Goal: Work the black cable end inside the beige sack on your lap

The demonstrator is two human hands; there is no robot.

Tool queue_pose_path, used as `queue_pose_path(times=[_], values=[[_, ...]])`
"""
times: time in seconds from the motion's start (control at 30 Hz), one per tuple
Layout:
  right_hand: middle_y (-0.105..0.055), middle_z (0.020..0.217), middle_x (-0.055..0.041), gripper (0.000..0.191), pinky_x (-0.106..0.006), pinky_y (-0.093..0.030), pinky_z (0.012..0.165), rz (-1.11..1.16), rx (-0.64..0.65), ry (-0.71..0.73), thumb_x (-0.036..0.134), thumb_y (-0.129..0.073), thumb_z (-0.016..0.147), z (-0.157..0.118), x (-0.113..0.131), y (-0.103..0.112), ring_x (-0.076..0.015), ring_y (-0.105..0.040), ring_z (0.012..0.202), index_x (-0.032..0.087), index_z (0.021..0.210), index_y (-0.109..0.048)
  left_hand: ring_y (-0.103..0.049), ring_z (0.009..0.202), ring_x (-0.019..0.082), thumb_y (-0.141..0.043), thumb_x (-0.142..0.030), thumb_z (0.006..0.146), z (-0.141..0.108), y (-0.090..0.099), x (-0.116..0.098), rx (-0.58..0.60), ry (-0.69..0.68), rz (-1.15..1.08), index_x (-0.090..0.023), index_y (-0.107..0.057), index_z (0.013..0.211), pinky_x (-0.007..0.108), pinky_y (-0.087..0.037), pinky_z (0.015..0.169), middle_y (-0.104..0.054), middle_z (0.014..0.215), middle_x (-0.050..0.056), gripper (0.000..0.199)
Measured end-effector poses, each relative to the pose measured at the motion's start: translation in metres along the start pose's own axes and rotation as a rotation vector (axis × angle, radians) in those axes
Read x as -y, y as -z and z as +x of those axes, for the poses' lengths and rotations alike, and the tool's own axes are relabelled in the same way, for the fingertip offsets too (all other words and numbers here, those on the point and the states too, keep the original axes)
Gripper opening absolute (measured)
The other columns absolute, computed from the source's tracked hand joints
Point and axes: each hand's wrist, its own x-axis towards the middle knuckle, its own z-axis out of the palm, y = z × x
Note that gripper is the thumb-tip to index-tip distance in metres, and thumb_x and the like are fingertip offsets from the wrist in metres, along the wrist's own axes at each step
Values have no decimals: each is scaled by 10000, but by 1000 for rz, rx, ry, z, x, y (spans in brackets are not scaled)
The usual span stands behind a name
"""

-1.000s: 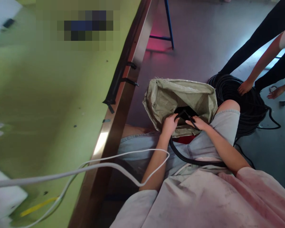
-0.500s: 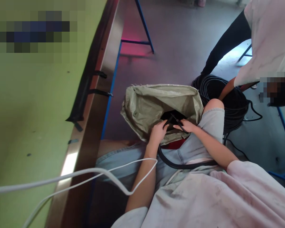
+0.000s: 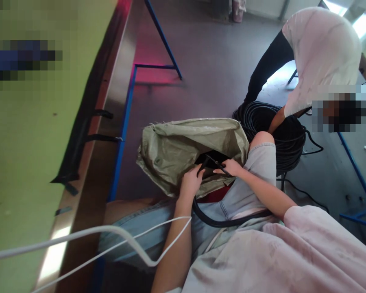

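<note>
My left hand (image 3: 191,181) is closed around the end of a thick black cable (image 3: 213,222), which loops up from my lap. Held in my right hand (image 3: 232,167) is a slim dark tool that looks like scissors (image 3: 217,162); its tip points at the cable end by my left fingers. Both hands are over the mouth of an open beige woven sack (image 3: 167,156) between my knees. The inside of the sack is dark, and its contents cannot be made out.
A big coil of black cable (image 3: 288,142) lies right of my knee, and a bent-over person (image 3: 326,53) reaches into it. At left runs a green-topped table (image 3: 27,146) with a metal edge. A white cord (image 3: 110,230) hangs across my left arm.
The view has shifted, bringing more of the other person and the room into sight. My hands keep their grip above the sack, with little visible movement.
</note>
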Motion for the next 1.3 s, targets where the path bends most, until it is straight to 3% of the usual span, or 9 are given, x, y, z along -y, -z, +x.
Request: queue_pose_path(times=[0.13,0.33,0.5,0.57,0.7,0.87,1.07,1.23,1.3], values=[[-700,1098,-104,639,-237,-473,722,19,-47,52,772,-755,798,3,-3,-5,-202,-690,907,161,983,-732,-726,1138,297,-544,-250,1023,-1,1,1,6,-39,14,-159,-689,1383,397,-560,1033,-727,1304,157,399],[-656,722,-31,683,-259,-413,652,70,61,-8,853,-578,874,4,-3,0,-213,-675,783,202,698,-690,-741,1095,311,-564,-261,1010,-1,-3,10,1,14,37,-144,-706,1359,388,-572,987,-746,1261,168,395],[-708,1049,-73,648,-231,-450,715,81,-50,84,813,-724,798,4,0,-2,-194,-686,924,175,908,-732,-747,1058,319,-536,-295,1015,2,-8,18,-55,-34,25,-130,-706,1341,388,-581,935,-753,1233,177,403],[-713,1007,-65,654,-234,-444,689,91,-22,76,827,-693,814,5,0,-3,-198,-688,911,178,889,-734,-748,1050,313,-538,-301,1011,3,-9,20,-50,-58,22,-138,-713,1326,372,-581,916,-757,1224,170,396],[-655,722,-16,660,-247,-399,631,114,44,6,842,-618,858,5,0,-3,-197,-674,779,197,755,-720,-753,1010,313,-530,-328,1012,2,-9,23,-32,-52,33,-146,-711,1325,365,-582,883,-771,1179,162,405],[-700,987,-55,637,-233,-469,725,152,-29,126,798,-761,767,5,-1,-5,-188,-678,888,176,903,-745,-744,1058,307,-518,-336,1010,1,-9,23,-43,-62,9,-148,-711,1329,348,-573,908,-765,1207,161,418],[-630,716,-22,620,-253,-403,645,122,23,15,796,-690,839,6,-3,-5,-197,-653,762,189,710,-690,-755,1019,309,-520,-342,1011,0,-9,21,-31,-25,13,-159,-709,1345,353,-573,895,-778,1167,154,424],[-662,1001,-61,622,-228,-461,724,179,-97,139,770,-794,754,10,-3,-12,-173,-643,860,168,889,-709,-749,1064,300,-532,-327,1005,-1,-8,19,-49,-27,-6,-154,-710,1340,340,-570,920,-770,1203,154,417],[-652,916,-46,623,-230,-438,690,166,-84,126,792,-738,795,9,-2,-11,-170,-629,812,171,831,-699,-749,1064,303,-535,-317,1002,-2,-8,18,-27,-24,-3,-152,-707,1346,348,-571,924,-772,1193,157,417]])
